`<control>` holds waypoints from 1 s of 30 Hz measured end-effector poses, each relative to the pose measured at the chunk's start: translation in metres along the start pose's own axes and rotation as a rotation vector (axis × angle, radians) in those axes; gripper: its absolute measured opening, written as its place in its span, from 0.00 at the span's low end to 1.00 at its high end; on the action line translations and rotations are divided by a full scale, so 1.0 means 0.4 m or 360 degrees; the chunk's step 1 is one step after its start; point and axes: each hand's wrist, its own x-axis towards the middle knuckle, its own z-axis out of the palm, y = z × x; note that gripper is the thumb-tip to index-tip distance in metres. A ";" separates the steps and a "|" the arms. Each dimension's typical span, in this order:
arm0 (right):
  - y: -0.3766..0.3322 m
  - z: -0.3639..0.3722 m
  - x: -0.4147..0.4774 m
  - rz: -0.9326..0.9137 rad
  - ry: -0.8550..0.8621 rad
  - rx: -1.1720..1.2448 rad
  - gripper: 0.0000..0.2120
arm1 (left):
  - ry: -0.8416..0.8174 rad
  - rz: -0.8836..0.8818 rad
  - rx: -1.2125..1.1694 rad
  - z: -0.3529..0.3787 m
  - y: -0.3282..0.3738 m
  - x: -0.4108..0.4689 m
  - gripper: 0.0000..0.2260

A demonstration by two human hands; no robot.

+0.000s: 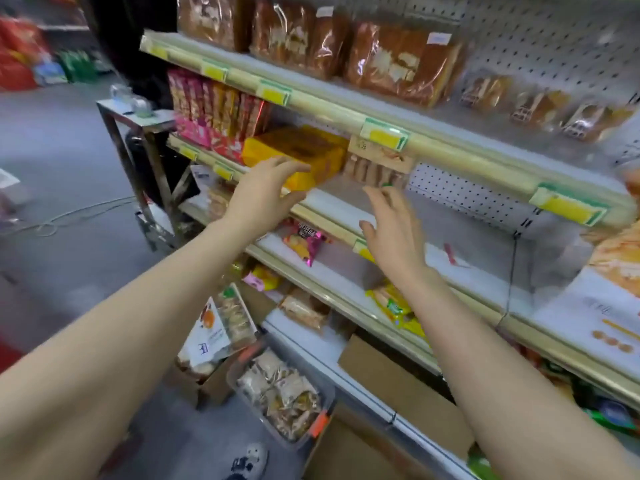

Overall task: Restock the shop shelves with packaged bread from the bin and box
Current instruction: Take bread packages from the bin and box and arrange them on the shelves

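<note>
Both hands are up at the middle shelf (349, 211), and neither holds anything. Left hand (266, 192) sits at about 11 o'clock of centre, fingers spread and relaxed, tips over the front edge of the yellow pack (298, 154). Whether they touch it or stop just short cannot be told, as the frame is blurred. Right hand (391, 230) is just right of centre at 3 o'clock, fingers straight and splayed, empty, below and in front of the pack of brown rolls (377, 168) and apart from it. That pack sits just beside the yellow pack, at its 3 o'clock, with bare shelf further along toward 3 o'clock.

Stock to go up: bagged bread (280, 393) in the clear bin (329, 400) on the floor at 6 o'clock, and more packs (225, 323) standing in the cardboard box (211, 386) at 7 o'clock. Large loaves (398, 60) fill the top shelf at 12 to 1 o'clock.

Judgement: the step looks like squaring up shelf packs.

Handling guess: the bread packs are likely light, soft and crushable, with crinkly, slightly slick film. Take them by both short ends or flat under the base, with no squeeze on the middle. The yellow pack looks boxier and stiffer, so a side grip is likely fine
</note>
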 end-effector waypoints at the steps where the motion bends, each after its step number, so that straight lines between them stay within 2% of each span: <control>1: -0.019 0.037 -0.012 -0.0011 -0.0038 0.0018 0.26 | -0.0014 -0.0046 -0.0010 0.002 -0.033 -0.027 0.18; 8: -0.126 0.270 -0.039 -0.0085 -0.0295 0.0130 0.26 | -0.0096 -0.0290 0.0023 0.045 -0.276 -0.129 0.17; 12: -0.180 0.421 -0.009 -0.0060 -0.0436 0.0148 0.29 | -0.0178 -0.0457 -0.0006 0.084 -0.439 -0.141 0.18; 23: -0.328 0.829 0.080 0.0011 -0.0875 0.0251 0.28 | -0.0432 -0.0854 -0.0156 0.205 -0.858 -0.206 0.16; 30: -0.357 1.056 0.104 -0.0019 -0.1124 0.0276 0.30 | -0.0553 -0.1223 -0.0242 0.341 -1.011 -0.337 0.19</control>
